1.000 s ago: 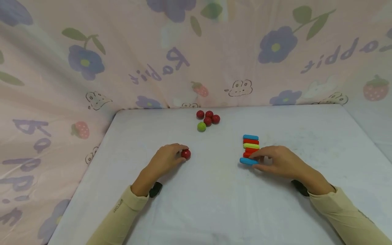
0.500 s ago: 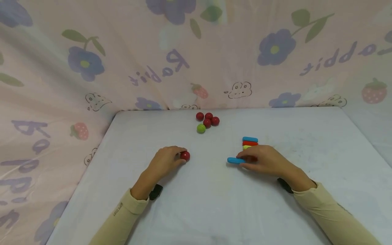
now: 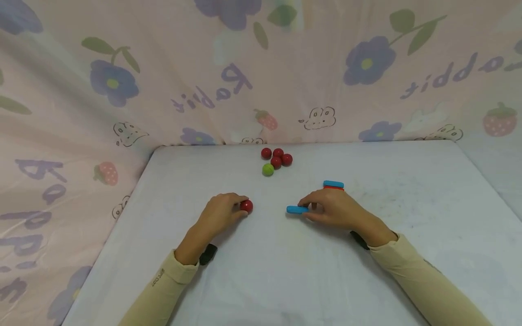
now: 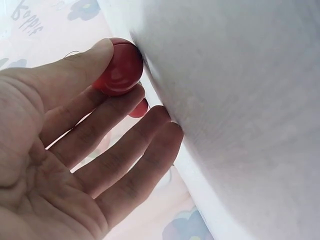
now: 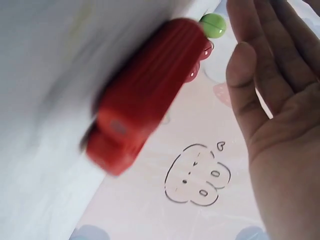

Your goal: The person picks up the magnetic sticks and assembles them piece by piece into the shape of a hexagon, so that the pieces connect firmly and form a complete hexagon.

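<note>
My left hand [image 3: 218, 215] pinches a glossy red ball [image 3: 246, 207] between thumb and fingers, low over the white table. Up close in the left wrist view, the thumb presses one side of the ball and fingers [image 4: 107, 125] lie under it, the others loosely spread. To the right, my right hand [image 3: 332, 210] grips a short blue plastic stick [image 3: 297, 209] by its right end, its free end pointing left at the red ball. That stick is out of sight in the right wrist view, where a red ribbed stick [image 5: 150, 75] lies beside the hand.
Behind my right hand lie another blue stick [image 3: 333, 184] and a red one [image 3: 333, 188]; the hand hides the rest of the row. Several red balls [image 3: 276, 162] and one green ball [image 3: 268, 170] cluster near the table's back edge, against a patterned curtain [image 3: 163, 81].
My right hand has taken the nearest blue stick out of the row and carried it left, toward the red ball. The left hand stays nearly still on its ball.
</note>
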Demonstrator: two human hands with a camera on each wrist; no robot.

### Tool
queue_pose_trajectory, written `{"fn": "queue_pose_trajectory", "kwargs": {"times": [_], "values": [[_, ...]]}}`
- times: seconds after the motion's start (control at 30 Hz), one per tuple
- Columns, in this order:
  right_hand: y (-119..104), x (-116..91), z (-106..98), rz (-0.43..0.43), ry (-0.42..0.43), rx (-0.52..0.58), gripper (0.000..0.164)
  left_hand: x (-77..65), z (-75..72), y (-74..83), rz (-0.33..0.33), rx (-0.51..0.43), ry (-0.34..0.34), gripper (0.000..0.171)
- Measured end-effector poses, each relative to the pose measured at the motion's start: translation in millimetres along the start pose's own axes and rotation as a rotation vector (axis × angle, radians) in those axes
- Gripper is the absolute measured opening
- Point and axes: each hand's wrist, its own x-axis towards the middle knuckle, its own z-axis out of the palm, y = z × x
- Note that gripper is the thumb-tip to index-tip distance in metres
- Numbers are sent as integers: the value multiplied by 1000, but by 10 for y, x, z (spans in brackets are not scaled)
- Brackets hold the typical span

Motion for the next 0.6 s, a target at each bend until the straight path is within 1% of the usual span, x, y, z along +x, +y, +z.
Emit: {"fn": "queue_pose_trajectory", "kwargs": {"times": [0.17,0.33,0.6], "values": [[-66,108,46,-18,-10,12,25,3,8,-2,18,13,-2,40],[-123,233,112,-14,-45,-22,24,4,10,6,9,40,-16,40],[-218,399,173,-35,-48,-66,25,26,5,5,16,72,-23,40]]}}
